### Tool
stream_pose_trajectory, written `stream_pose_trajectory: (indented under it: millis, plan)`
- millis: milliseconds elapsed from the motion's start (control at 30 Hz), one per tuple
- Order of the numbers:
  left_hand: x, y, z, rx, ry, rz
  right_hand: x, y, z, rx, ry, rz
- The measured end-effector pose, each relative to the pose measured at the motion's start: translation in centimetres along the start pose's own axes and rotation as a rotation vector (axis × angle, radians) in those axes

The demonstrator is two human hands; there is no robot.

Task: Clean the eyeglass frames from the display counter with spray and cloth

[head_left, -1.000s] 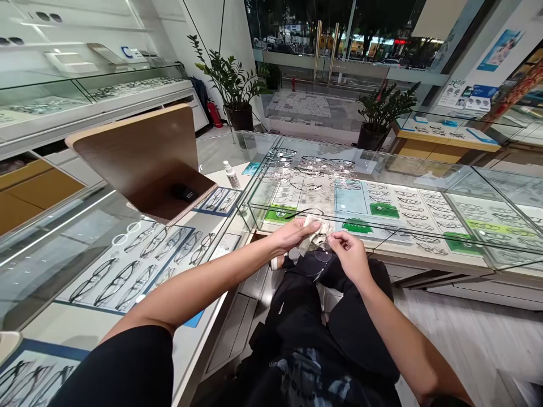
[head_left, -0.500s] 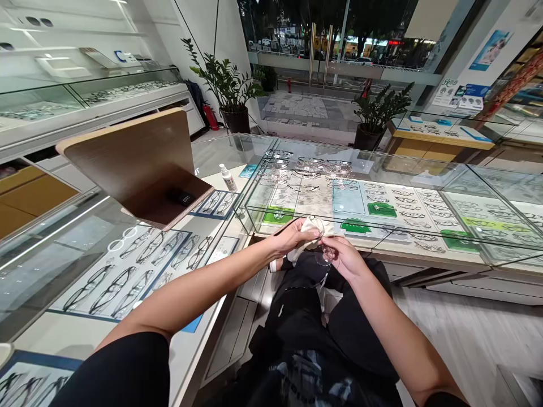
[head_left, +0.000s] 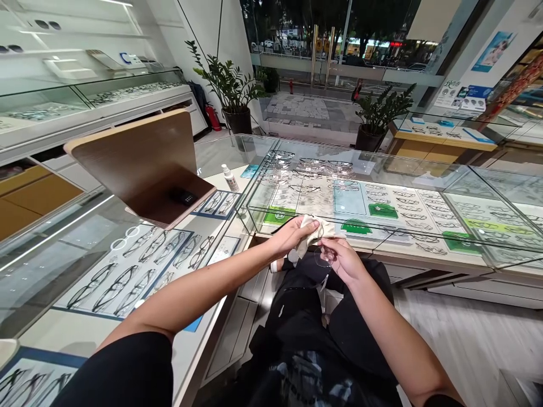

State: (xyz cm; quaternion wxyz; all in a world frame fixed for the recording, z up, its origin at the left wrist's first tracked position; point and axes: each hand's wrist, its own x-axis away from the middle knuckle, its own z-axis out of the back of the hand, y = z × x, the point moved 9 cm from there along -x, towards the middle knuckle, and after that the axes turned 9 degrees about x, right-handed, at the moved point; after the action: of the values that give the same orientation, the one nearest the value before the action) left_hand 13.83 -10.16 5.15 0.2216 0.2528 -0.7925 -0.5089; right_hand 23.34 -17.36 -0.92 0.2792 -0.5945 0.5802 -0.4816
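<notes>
glass display counter (head_left: 382, 169), two hands (head_left: 292, 236) (head_left: 341, 260), one cloth (head_left: 313, 234), one pair of glasses (head_left: 324, 257)

Most of the thin glasses (head_left: 323, 259) held beside the cloth (head_left: 311, 234) is hidden by the left hand (head_left: 291, 236) and right hand (head_left: 344, 261) (the frame shape cannot be made out).

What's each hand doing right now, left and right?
Left hand: closed on a pale cleaning cloth, pressed to the glasses.
Right hand: pinching a pair of thin-framed glasses by the frame.
</notes>
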Motion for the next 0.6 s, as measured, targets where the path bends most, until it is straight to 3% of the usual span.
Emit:
stream_pose_trajectory:
  millis: [300,433,600]
  plan:
    - [0.0,-0.6,0.4,-0.08,-0.027,0.02,0.7,0.8,-0.7,0.028,-0.02,-0.026]
    - [0.3,0.3,0.2,-0.173,-0.015,-0.025,1.3,0.9,-1.5,0.017,-0.016,-0.029]
    - [0.1,1.2,0.1,-0.2,-0.081,-0.02,1.1,0.8,-1.2,-0.081,0.001,-0.011]
